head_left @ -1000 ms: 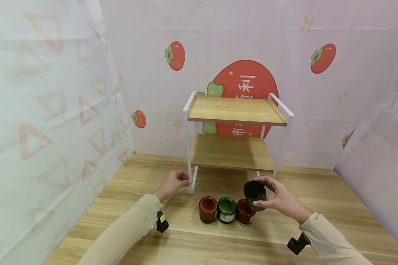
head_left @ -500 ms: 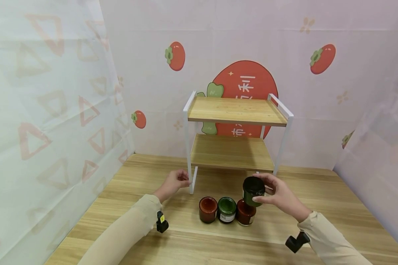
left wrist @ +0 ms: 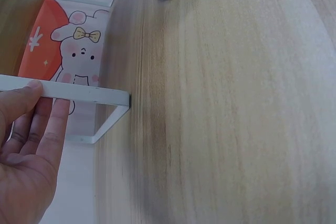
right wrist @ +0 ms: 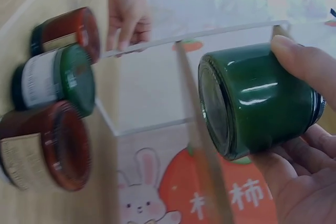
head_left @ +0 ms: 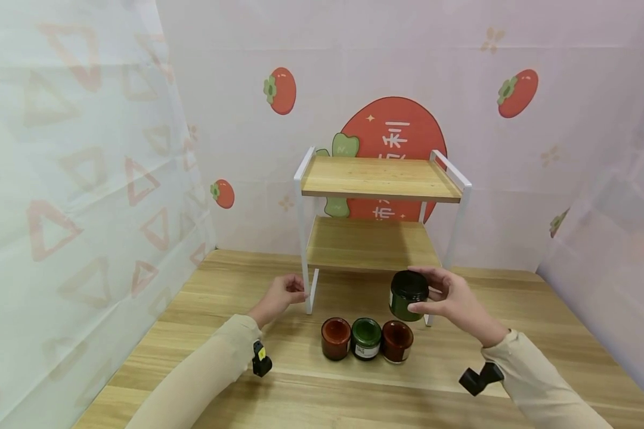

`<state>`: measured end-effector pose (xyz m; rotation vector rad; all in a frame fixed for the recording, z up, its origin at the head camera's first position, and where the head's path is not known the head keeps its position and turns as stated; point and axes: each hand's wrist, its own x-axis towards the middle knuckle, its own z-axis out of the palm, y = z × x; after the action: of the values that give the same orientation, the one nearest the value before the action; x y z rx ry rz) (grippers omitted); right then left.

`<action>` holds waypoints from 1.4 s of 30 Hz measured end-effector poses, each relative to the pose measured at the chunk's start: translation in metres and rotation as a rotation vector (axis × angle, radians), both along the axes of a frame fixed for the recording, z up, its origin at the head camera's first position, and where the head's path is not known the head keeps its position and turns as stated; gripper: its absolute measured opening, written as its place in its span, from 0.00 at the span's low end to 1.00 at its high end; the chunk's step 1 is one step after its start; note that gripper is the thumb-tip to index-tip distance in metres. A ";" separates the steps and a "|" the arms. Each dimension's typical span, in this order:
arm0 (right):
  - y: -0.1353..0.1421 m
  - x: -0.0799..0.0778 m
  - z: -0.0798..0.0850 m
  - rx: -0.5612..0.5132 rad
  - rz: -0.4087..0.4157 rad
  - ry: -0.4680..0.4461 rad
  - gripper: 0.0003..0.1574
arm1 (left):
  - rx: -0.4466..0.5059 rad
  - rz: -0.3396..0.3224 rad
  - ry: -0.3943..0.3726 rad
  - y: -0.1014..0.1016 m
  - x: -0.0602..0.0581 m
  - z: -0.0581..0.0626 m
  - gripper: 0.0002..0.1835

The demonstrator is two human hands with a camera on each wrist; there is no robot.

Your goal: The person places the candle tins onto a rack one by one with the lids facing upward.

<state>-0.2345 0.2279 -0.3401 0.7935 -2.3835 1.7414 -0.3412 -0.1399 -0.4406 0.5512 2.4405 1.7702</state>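
My right hand grips a green glass jar with a black top, thumb on one side and fingers on the other. It is held above the table, just before the shelf rack's right front leg. My left hand pinches the white left front leg of the rack between thumb and fingers, low down. Between the hands, a red jar, a green jar and a second red jar stand in a row on the table, their dark ends down and glass ends up.
The two-tier rack has a wooden upper shelf and a lower shelf on a white frame. It stands on a wooden table, before a patterned backdrop. A patterned side sheet hangs at the left.
The right hand has lifted the green jar higher and slightly left, away from the right red jar, which now shows fully. My left hand stays on the rack leg.
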 end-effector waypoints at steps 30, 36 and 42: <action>-0.052 -0.012 0.157 0.033 -0.135 0.068 0.38 | 0.002 0.000 0.025 0.001 0.007 0.004 0.08; -0.071 -0.021 0.190 -0.005 -0.156 0.039 0.39 | 0.005 0.005 0.020 0.001 0.007 0.002 0.08; -0.086 -0.036 0.211 -0.059 -0.157 0.014 0.39 | 0.000 0.010 0.027 0.001 0.003 0.000 0.09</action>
<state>-0.2709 0.1414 -0.1288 0.5911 -2.3051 1.7293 -0.3379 -0.1390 -0.4405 0.5672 2.4655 1.7779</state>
